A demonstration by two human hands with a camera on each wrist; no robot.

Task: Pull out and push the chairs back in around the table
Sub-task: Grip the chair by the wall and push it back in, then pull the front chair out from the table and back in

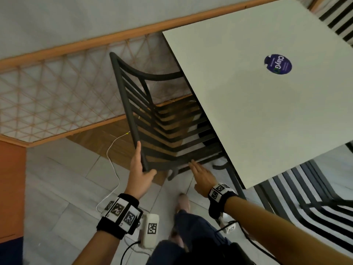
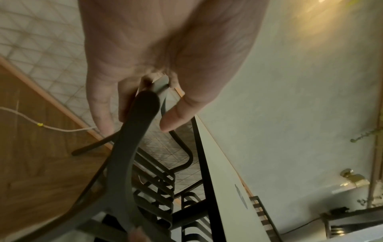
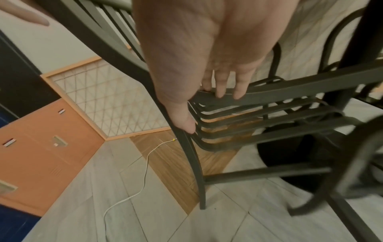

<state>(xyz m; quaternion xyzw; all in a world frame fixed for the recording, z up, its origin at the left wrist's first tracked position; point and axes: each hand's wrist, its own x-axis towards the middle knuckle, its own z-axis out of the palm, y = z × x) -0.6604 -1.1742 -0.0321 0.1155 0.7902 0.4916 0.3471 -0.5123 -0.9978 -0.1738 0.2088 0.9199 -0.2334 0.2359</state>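
Overhead, from the head view: black slatted chair (image 1: 152, 115) tucked partly under the white table (image 1: 267, 111), seat hidden beneath the top, probably mid-push or mid-pull. Left hand (image 1: 140, 170) clasping the backrest's near corner, likely to steer.

Left wrist view: fingers (image 2: 101, 111) and thumb curled around the top rail.

Right wrist view: right hand (image 3: 211, 54) flat, straight fingertips (image 3: 219, 91) resting on a slat, gripping nothing.
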